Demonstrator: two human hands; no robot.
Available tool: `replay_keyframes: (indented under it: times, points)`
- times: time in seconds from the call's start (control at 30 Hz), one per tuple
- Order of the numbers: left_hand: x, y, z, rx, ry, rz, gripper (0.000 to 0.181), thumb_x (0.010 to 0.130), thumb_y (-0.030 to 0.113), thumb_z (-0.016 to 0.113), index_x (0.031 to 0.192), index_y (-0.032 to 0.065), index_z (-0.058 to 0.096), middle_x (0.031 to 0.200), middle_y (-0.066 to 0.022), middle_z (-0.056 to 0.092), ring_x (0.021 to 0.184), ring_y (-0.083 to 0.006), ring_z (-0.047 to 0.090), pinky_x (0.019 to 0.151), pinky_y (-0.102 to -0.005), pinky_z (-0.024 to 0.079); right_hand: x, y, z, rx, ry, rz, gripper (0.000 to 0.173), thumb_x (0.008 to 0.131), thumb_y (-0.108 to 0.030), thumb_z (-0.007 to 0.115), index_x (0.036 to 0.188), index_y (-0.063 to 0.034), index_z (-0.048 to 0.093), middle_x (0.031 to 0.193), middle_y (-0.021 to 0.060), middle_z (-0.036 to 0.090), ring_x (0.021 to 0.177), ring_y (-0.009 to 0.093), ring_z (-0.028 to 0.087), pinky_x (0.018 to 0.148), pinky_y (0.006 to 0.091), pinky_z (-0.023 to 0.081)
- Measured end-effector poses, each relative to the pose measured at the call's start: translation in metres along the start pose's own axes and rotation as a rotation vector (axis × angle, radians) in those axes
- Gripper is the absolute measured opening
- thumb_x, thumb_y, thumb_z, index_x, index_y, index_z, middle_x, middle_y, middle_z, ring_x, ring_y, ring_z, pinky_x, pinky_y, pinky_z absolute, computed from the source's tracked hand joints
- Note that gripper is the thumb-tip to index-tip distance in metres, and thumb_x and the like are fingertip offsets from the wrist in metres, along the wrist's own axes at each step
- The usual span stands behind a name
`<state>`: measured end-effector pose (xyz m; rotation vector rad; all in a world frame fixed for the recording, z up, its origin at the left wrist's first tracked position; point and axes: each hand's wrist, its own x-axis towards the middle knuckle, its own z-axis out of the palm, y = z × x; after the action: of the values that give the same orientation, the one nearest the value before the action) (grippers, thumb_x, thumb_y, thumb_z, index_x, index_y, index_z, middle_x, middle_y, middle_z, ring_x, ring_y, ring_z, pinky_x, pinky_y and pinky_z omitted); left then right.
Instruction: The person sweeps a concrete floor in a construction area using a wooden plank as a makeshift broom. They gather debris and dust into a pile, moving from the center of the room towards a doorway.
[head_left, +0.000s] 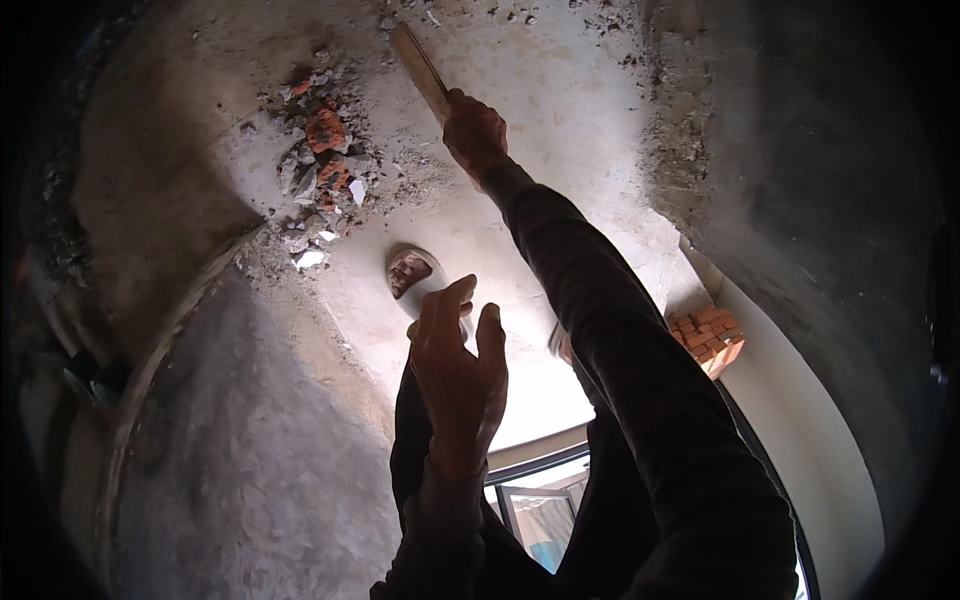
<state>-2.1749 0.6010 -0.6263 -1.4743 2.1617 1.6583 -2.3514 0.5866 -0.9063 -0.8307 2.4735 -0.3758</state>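
My right hand (475, 137) grips the near end of a long flat piece of wood (420, 71), whose far end reaches over the floor at the top of the head view. My left hand (455, 360) is held above my legs with fingers apart and slightly bent, and nothing is seen in it. Beneath its fingers is my shoe (411, 274) on the concrete floor. To the left of the wood lies a heap of rubble, with broken red brick (326, 131), grey mortar lumps and white chips (358, 190).
A plastered wall (247, 450) rises at the lower left, its corner close to the rubble. A dark wall (780, 150) stands on the right, with crumbs along its foot. Stacked red bricks (709, 339) are at the right. A glazed frame (536, 510) is behind my legs.
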Motion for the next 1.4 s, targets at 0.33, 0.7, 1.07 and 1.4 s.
replay_keyframes:
  times: [0.33, 0.7, 1.07, 1.4]
  points:
    - [0.02, -0.03, 0.011, -0.033, -0.01, -0.087, 0.027, 0.093, 0.013, 0.061, 0.115, -0.0026, 0.061, 0.107, -0.0218, 0.067, 0.098, -0.0348, 0.065, 0.089, -0.0475, 0.05, -0.136, 0.171, -0.15, -0.198, 0.031, 0.432, 0.017, 0.096, -0.022, 0.05, 0.102, -0.0107, 0.062, 0.094, 0.0121, 0.071, 0.089, 0.031, 0.07, 0.073, 0.0445, 0.052]
    - [0.071, -0.011, -0.006, 0.019, -0.07, -0.164, 0.031, 0.093, 0.015, 0.06, 0.12, -0.0016, 0.061, 0.112, -0.021, 0.067, 0.101, -0.0333, 0.066, 0.092, -0.0439, 0.052, -0.086, 0.274, -0.127, -0.497, 0.141, 0.56, 0.013, 0.093, -0.019, 0.059, 0.102, -0.0106, 0.058, 0.102, 0.0146, 0.069, 0.096, 0.036, 0.069, 0.078, 0.0521, 0.056]
    - [0.087, 0.028, 0.01, 0.056, -0.208, -0.191, 0.03, 0.094, 0.014, 0.062, 0.121, 0.0005, 0.061, 0.114, -0.0191, 0.067, 0.105, -0.0334, 0.066, 0.094, -0.0434, 0.051, 0.039, 0.307, -0.067, -0.574, 0.195, 0.381, 0.033, 0.092, -0.036, 0.06, 0.108, -0.0078, 0.058, 0.098, 0.0198, 0.068, 0.09, 0.036, 0.069, 0.075, 0.0486, 0.055]
    - [0.095, 0.027, 0.019, 0.074, -0.234, -0.165, 0.031, 0.094, 0.014, 0.062, 0.121, 0.0, 0.061, 0.111, -0.0213, 0.068, 0.102, -0.0336, 0.067, 0.091, -0.0427, 0.053, 0.129, 0.141, -0.046, -0.054, 0.233, -0.032, 0.015, 0.089, -0.02, 0.058, 0.099, -0.0098, 0.059, 0.086, 0.0135, 0.067, 0.082, 0.032, 0.069, 0.068, 0.0421, 0.056]
